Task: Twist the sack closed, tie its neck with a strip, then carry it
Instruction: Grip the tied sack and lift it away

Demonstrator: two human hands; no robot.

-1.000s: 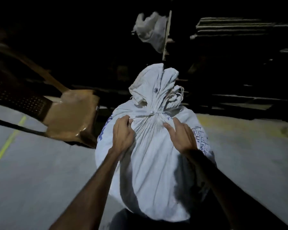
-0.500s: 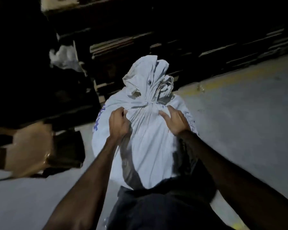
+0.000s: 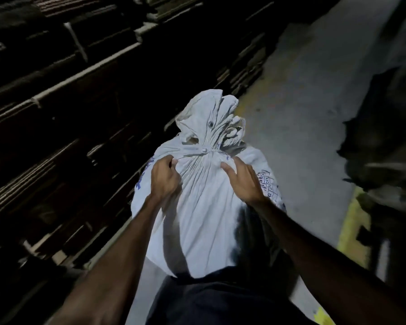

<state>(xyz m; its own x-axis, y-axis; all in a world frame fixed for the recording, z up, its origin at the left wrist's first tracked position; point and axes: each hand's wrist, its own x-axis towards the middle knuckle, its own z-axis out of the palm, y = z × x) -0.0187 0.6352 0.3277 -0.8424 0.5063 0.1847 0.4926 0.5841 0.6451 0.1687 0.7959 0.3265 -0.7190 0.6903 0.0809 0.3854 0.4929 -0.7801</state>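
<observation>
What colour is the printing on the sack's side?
Blue, on the white sack; the printing shows best in the head view, beside the right hand.

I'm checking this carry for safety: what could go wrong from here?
The left hand and right hand only pinch gathered cloth below the strip, so the sack might slip. The bulky sack hides the floor ahead, and the stacked cardboard close by could snag it.

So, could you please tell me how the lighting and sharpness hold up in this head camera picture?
Head view: the white sack is the only well-lit thing, with dark arm shadows across its cloth; the stacked cardboard on the left sinks into near black; the right edge by the yellow floor line is smeared with motion blur; wide-angle distortion tilts the floor; the left hand and right hand stay fairly sharp.
</observation>
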